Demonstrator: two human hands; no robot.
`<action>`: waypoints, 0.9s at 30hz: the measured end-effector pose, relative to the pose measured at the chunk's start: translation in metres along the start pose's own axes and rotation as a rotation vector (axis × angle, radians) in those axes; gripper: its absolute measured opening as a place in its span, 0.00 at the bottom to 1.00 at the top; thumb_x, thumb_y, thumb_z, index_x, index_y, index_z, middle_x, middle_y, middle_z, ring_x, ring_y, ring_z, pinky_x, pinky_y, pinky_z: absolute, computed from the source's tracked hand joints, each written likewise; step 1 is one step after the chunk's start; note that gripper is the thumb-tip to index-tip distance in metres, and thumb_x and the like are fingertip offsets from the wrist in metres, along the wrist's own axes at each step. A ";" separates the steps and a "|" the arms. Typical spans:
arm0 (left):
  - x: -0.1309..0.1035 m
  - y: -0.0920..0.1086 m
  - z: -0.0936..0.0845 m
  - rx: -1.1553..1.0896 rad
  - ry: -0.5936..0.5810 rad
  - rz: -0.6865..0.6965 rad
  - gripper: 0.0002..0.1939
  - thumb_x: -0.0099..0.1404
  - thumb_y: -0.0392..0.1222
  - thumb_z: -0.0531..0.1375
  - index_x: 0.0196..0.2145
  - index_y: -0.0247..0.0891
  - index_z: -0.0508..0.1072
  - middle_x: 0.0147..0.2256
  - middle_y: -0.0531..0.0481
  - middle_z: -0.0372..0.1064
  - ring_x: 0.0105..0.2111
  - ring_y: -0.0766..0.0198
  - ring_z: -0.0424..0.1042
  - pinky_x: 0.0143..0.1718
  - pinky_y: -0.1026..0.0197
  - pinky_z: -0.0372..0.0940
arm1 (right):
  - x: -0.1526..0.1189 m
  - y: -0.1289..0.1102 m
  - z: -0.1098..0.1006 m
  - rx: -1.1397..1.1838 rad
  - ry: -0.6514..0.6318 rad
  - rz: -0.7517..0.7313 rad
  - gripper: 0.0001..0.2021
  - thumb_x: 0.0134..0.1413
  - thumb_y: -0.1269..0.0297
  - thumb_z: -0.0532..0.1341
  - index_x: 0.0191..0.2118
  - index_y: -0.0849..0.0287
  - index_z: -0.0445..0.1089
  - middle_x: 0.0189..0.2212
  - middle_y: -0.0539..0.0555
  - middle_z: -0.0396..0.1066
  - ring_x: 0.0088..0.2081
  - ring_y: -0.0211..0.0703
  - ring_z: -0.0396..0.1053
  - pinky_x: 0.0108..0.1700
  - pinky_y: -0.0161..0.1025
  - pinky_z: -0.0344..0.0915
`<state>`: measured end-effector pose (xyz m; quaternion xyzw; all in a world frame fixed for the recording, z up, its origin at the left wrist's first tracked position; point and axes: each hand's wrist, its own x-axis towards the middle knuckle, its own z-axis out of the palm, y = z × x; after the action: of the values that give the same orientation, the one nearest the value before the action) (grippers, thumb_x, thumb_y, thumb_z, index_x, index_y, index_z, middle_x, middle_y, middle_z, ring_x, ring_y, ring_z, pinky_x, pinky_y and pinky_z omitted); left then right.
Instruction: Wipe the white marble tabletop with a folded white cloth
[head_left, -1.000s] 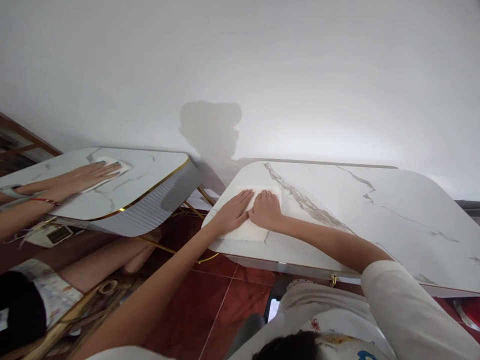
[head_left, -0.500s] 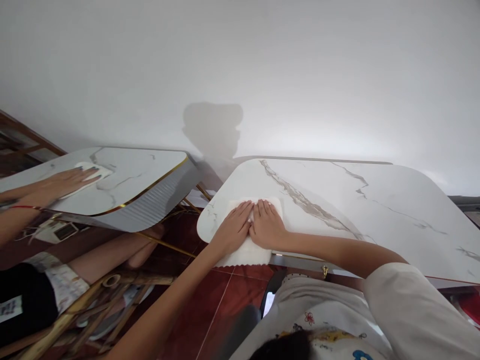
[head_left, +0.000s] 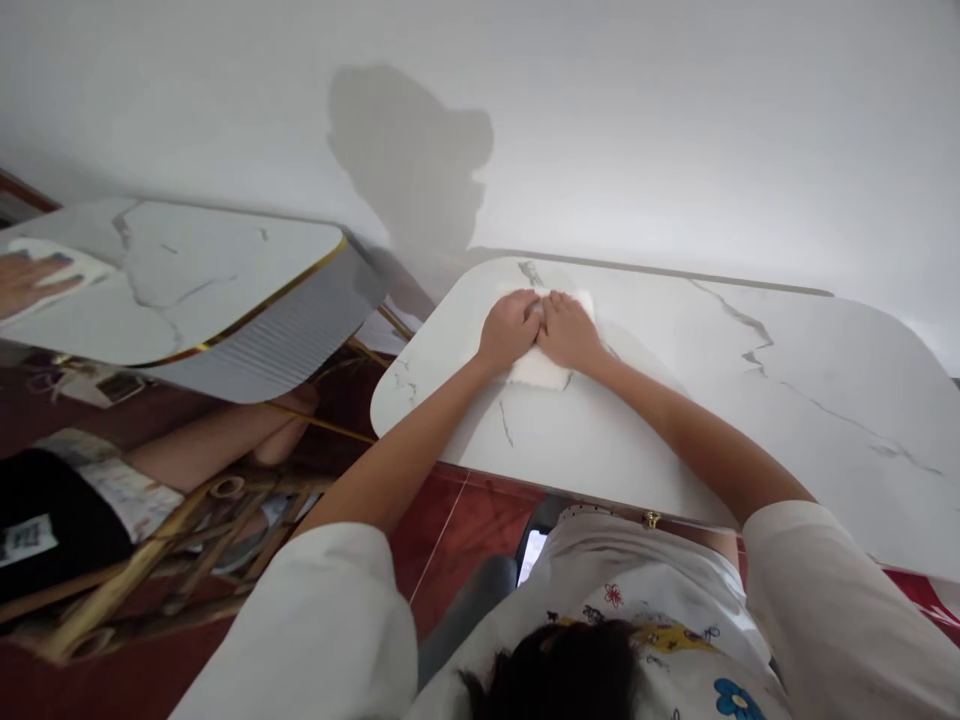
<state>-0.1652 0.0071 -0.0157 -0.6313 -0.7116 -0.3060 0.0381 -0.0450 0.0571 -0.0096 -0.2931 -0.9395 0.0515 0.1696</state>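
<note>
Left hand [head_left: 510, 328] and right hand [head_left: 568, 332] press side by side on a white cloth [head_left: 541, 373], forearms converging; whether fingers clutch it, I cannot tell. It lies toward the tabletop's [head_left: 847, 360] ten o'clock: rounded end at eight, wall [head_left: 637, 150] at twelve, open surface at three.

Bamboo chair [head_left: 124, 587], red floor tiles [head_left: 491, 512]
Smartphone [head_left: 532, 557] (screen lit) farther right; a shadow [head_left: 409, 155] falls across the pale wall [head_left: 675, 120].
</note>
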 end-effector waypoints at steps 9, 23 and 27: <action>0.061 -0.013 0.012 0.062 0.009 -0.186 0.15 0.67 0.36 0.45 0.37 0.37 0.72 0.41 0.46 0.72 0.44 0.62 0.66 0.48 0.60 0.57 | 0.077 0.045 0.024 0.033 0.011 -0.011 0.24 0.61 0.66 0.45 0.58 0.78 0.55 0.59 0.71 0.55 0.62 0.57 0.50 0.60 0.55 0.46; 0.109 -0.033 0.022 0.020 0.043 -0.262 0.14 0.68 0.38 0.47 0.35 0.40 0.72 0.40 0.47 0.70 0.42 0.58 0.65 0.45 0.54 0.58 | 0.117 0.055 0.017 0.053 0.068 0.043 0.17 0.59 0.62 0.42 0.46 0.47 0.64 0.50 0.55 0.66 0.54 0.55 0.58 0.57 0.56 0.52; 0.103 -0.032 0.020 0.020 0.027 -0.253 0.14 0.67 0.40 0.47 0.32 0.47 0.72 0.40 0.49 0.71 0.43 0.55 0.65 0.45 0.52 0.58 | 0.108 0.048 0.013 0.086 0.052 0.068 0.18 0.58 0.57 0.41 0.49 0.40 0.61 0.54 0.48 0.64 0.58 0.55 0.54 0.59 0.57 0.49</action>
<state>-0.2081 0.1060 0.0011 -0.5321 -0.7879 -0.3096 0.0152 -0.1070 0.1578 0.0003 -0.3183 -0.9213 0.0899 0.2046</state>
